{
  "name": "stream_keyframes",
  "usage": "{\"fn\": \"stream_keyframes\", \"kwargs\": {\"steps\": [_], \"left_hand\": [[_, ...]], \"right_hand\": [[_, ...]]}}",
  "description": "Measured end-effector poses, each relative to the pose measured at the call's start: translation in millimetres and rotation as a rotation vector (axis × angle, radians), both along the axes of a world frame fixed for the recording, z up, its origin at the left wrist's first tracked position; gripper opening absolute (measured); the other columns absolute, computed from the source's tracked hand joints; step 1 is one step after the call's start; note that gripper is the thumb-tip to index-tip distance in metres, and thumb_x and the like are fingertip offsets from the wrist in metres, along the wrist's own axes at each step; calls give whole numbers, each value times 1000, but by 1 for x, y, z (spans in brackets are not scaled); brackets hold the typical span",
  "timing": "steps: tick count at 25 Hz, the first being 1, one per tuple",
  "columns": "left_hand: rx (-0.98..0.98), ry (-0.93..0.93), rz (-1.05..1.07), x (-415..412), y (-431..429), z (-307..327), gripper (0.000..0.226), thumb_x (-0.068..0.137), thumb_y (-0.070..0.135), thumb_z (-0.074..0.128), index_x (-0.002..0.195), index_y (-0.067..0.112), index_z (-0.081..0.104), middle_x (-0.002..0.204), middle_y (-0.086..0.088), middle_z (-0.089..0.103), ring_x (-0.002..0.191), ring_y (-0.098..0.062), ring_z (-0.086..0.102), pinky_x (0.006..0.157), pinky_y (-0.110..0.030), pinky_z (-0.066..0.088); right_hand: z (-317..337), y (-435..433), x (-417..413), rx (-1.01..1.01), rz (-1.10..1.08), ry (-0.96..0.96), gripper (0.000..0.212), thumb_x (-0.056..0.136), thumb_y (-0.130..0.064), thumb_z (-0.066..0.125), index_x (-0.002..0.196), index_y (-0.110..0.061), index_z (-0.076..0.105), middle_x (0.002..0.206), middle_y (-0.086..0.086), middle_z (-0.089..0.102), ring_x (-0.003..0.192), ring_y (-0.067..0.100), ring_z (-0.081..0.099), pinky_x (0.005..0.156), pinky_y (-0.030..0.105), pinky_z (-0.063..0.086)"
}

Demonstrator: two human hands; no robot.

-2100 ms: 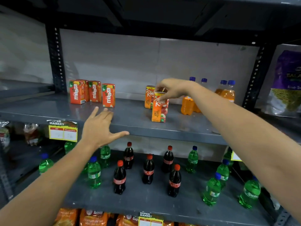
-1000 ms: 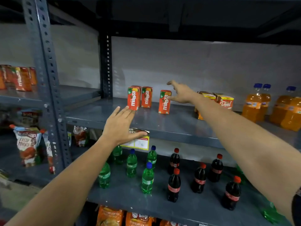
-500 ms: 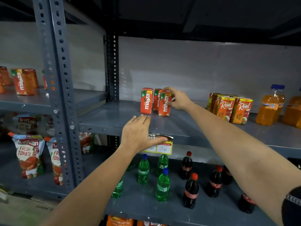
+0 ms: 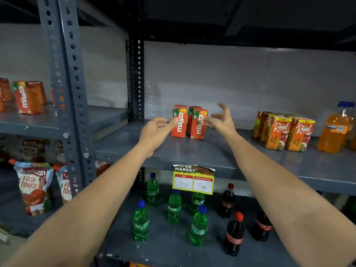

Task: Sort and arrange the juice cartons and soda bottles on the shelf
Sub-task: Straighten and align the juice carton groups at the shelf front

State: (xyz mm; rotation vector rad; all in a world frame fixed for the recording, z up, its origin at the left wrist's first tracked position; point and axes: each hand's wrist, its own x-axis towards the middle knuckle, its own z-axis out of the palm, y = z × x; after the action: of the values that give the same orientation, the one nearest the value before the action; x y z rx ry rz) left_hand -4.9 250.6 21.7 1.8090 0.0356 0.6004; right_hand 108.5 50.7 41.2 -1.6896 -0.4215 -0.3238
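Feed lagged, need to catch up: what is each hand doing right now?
Left hand: open, holding nothing, fingertips at the left juice carton.
Right hand: open, fingers spread, holding nothing.

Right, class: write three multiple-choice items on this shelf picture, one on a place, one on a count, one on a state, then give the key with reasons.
1. Where do the Maaza cartons stand?
A. between the two hands
B. beside the green bottles
C. on the bottom shelf

2. How many red-capped cola bottles show a cap?
A. two
B. five
C. none

3. How is the right hand?
A. open, fingers spread, holding nothing
C. closed round a carton
B. gripping a bottle

Key: 1 A, the left hand and right hand flank them on the upper shelf. 2 A, two red caps are visible. 3 A, its fingers are apart beside the cartons.
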Motion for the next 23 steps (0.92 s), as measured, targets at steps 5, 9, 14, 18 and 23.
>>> {"fn": "stream_keyframes", "kwargs": {"steps": [5, 9, 14, 18, 23], "left_hand": [[122, 91, 78, 53, 13, 2, 74, 71, 28, 84, 132, 10, 46, 136, -10, 53, 120, -22, 53, 93, -32, 46], [256, 94, 21, 75, 20, 4, 66, 68, 26, 86, 123, 13, 53, 126, -7, 61, 108, -20, 61, 93, -38, 49], [350, 80, 12, 80, 25, 4, 54, 69, 27, 85, 116, 14, 59, 119, -3, 65, 104, -17, 62, 94, -32, 46], [309, 91, -26, 79, 26, 5, 53, 71, 23, 84, 115, 10, 59, 118, -7, 66, 105, -18, 62, 94, -35, 48], [222, 96, -73, 78, 28, 5, 49, 71, 15, 83, 113, 6, 60, 115, -12, 67, 101, -21, 65, 92, -39, 52]], "right_hand": [[-5, 4, 12, -43, 123, 169, 53, 78, -6, 71, 122, -7, 43, 122, 18, 58, 111, 28, 60, 89, 41, 54], [-8, 4, 19, -155, 137, 157, 42, 77, -8, 72, 111, -15, 48, 101, 3, 63, 97, 18, 63, 63, 19, 54], [-11, 5, 19, -192, 145, 117, 44, 77, -10, 73, 113, -13, 48, 106, 7, 62, 95, 18, 63, 66, 23, 56], [-12, 9, 14, -209, 191, 106, 44, 78, -11, 72, 115, -12, 48, 112, 12, 61, 104, 24, 62, 75, 29, 56], [-12, 10, 12, -201, 187, 118, 46, 81, -10, 68, 122, -9, 46, 111, 10, 59, 104, 22, 60, 79, 32, 55]]}}
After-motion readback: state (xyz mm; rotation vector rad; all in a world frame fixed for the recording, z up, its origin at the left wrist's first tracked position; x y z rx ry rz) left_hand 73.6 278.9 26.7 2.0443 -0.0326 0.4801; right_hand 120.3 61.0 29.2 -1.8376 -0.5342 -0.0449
